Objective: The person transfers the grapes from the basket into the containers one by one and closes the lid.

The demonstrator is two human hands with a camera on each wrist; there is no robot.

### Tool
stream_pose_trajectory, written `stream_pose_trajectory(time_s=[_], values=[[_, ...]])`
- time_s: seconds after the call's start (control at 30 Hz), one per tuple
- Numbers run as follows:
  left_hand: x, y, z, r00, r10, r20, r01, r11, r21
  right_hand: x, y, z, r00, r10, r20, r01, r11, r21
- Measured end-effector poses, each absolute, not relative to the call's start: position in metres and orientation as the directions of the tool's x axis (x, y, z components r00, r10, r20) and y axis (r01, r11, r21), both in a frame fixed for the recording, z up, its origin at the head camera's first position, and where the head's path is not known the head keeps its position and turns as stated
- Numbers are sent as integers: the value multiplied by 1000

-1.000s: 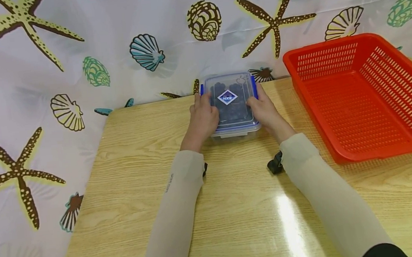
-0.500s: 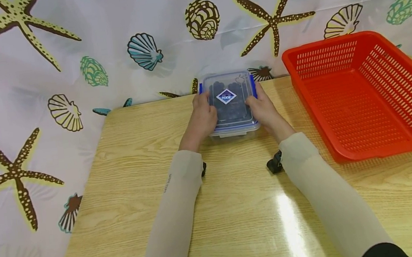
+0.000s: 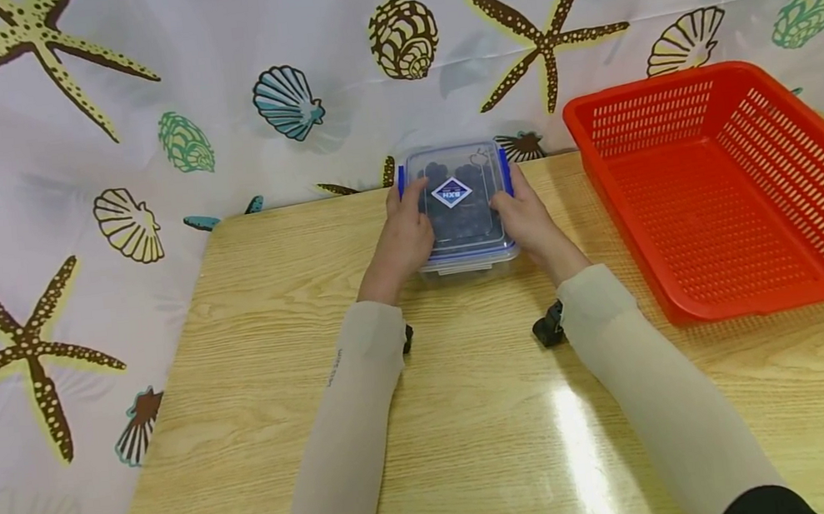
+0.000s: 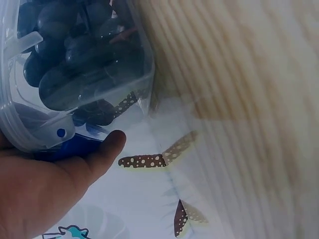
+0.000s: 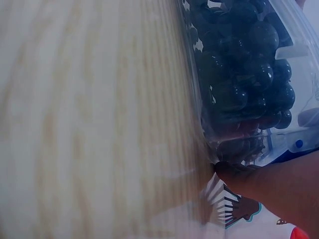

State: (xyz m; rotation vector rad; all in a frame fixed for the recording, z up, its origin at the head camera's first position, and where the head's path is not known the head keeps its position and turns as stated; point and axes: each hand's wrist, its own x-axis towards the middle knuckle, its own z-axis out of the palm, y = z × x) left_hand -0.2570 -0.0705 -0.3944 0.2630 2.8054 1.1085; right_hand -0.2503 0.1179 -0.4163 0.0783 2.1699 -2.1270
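A clear plastic food container (image 3: 462, 231) with a blue-edged lid and a diamond label stands at the back of the table. Dark grapes (image 4: 79, 64) show through its walls; in the right wrist view the grapes (image 5: 244, 64) fill much of it. My left hand (image 3: 404, 237) holds the left side, its index finger reaching over the lid and another finger along the blue side latch (image 3: 400, 178). On the opposite side my right hand (image 3: 528, 215) grips the container, thumb on top of the lid and fingers along the right latch (image 3: 505, 170).
A red plastic basket (image 3: 654, 265) stands on the wooden table (image 3: 278, 346) to the right of the container. Behind the table hangs a white cloth (image 3: 224, 50) printed with starfish and shells.
My left index finger has spread away from the other fingers, farther over the lid. The right hand keeps its hold, and the container stays in place while the head view shifts slightly.
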Motion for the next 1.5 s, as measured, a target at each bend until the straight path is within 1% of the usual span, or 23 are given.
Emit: stream_pose_trajectory(time_s=[0.17, 0.37, 0.63, 0.87, 1.03, 1.13, 1.33, 1.5], values=[[-256, -71, -393, -979, 196, -53, 106, 716, 690, -250, 116, -415, -994, -38, -101, 100, 22, -995], [-254, -70, -393, -982, 180, -65, 84, 710, 699, -251, 115, -415, -991, -42, -128, 126, 44, -991], [-255, -70, -396, -985, 162, -51, 79, 700, 710, -253, 114, -412, -990, -27, -135, 133, 72, -989], [-253, -72, -396, -988, 139, -66, 54, 715, 697, -252, 115, -411, -980, -77, -185, 170, 176, -970], [-253, -74, -396, -989, 137, -48, 63, 702, 710, -248, 114, -408, -981, -105, -160, 131, 242, -961], [-254, -75, -397, -990, 137, -42, 66, 695, 715, -247, 113, -407, -984, -101, -144, 110, 282, -953], [-255, -73, -399, -988, 148, -48, 69, 692, 719, -244, 115, -405, -983, -76, -168, 133, 337, -932], [-255, -70, -400, -986, 163, -43, 84, 693, 716, -242, 117, -402, -987, -58, -149, 113, 405, -907]])
